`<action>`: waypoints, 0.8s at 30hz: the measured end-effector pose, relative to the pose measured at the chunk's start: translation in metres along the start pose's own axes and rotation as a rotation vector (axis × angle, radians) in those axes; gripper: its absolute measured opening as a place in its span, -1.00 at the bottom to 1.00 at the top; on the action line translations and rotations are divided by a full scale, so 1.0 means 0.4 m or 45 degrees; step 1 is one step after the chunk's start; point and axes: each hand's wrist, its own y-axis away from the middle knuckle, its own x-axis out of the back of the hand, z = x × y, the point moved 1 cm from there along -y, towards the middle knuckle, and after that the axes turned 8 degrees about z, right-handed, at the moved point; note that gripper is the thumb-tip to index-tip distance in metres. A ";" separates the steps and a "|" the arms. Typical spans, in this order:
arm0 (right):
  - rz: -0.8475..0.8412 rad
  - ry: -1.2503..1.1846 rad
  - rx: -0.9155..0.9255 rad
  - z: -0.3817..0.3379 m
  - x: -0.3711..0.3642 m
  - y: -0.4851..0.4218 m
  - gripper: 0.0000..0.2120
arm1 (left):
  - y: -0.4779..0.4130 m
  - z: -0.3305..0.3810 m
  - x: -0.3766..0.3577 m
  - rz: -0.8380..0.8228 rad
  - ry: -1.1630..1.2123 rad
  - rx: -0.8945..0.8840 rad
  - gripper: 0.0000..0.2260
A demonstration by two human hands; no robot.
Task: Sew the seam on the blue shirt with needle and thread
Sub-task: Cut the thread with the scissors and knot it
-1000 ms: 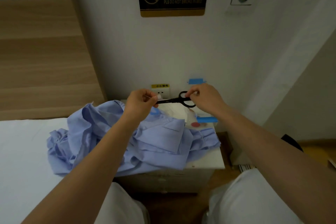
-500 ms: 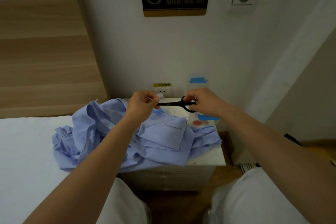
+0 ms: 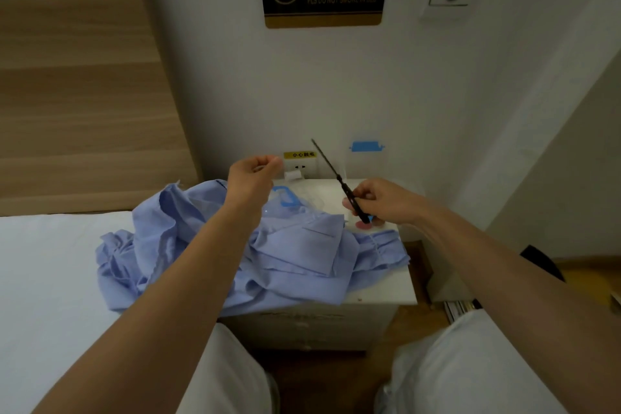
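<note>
The crumpled blue shirt lies across a white nightstand and spills left onto the bed. My left hand is raised above the shirt, fingertips pinched together on a thread too thin to see clearly. My right hand grips the handles of black scissors, whose closed blades point up and to the left, away from the left hand. No needle is visible.
A clear plastic case with blue parts lies behind the shirt, a small red item under my right hand. A wall socket sits just behind. The wooden headboard and white bed are at left.
The scissors were held level, with their tips at my left fingers. Now my right hand has drawn back right and tilted the blades upward, while my left hand has lifted slightly.
</note>
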 end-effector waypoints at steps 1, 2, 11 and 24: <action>0.002 -0.075 -0.022 0.002 -0.002 0.000 -0.80 | 0.001 -0.002 -0.001 0.007 0.004 0.010 -0.91; 0.012 -0.145 -0.040 0.002 -0.004 0.002 -0.82 | 0.002 -0.004 -0.004 0.012 0.003 0.021 -0.90; 0.013 -0.395 -0.071 -0.024 -0.034 0.030 -0.69 | -0.003 -0.018 -0.017 -0.015 0.049 0.086 -0.88; -0.245 -0.691 -0.247 -0.055 -0.090 0.046 -0.39 | -0.010 -0.047 -0.021 -0.043 0.011 0.100 -0.86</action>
